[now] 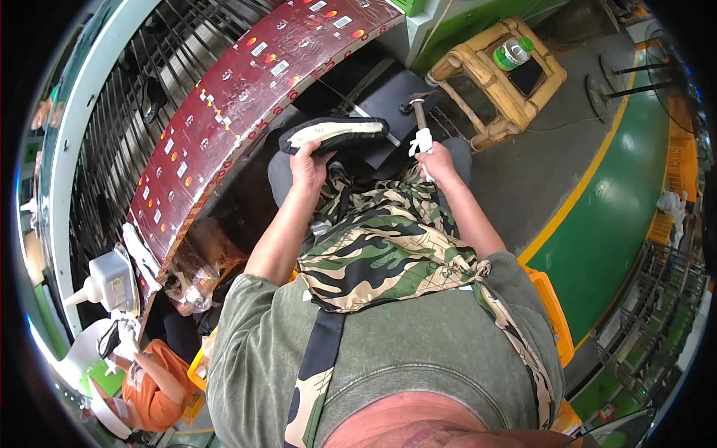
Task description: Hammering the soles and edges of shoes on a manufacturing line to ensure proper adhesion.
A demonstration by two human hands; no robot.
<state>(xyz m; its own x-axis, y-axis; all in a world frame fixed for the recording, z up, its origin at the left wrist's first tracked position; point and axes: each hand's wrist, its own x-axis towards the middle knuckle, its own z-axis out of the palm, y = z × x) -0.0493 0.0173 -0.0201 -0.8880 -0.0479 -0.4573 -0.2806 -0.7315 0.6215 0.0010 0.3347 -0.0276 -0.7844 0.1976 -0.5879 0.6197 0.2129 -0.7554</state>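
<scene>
Black with a pale cream insole face, a shoe sole [334, 134] is held up in front of the person's lap in the head view, lying roughly level with its long side across the picture. The left hand [310, 166] grips it from below, fingers [305, 149] clenched around its near edge. The right hand [437, 160] is closed around the handle of a small metal-headed hammer [420, 112] whose shaft is wrapped with white tape; the hammer head points up and away, just right of the sole and not touching it. Both forearms reach over a camouflage-patterned apron [373, 254] worn on top of an olive-green shirt [418, 351]. Beyond the sole curves a dark red conveyor surface [246, 82] dotted with small labels. To the upper right stands a bamboo stool [497, 75] with a green-capped bottle [513, 52] resting on it. At lower left another person in an orange shirt [149, 388] works beside a white glue bottle [108, 282].
</scene>
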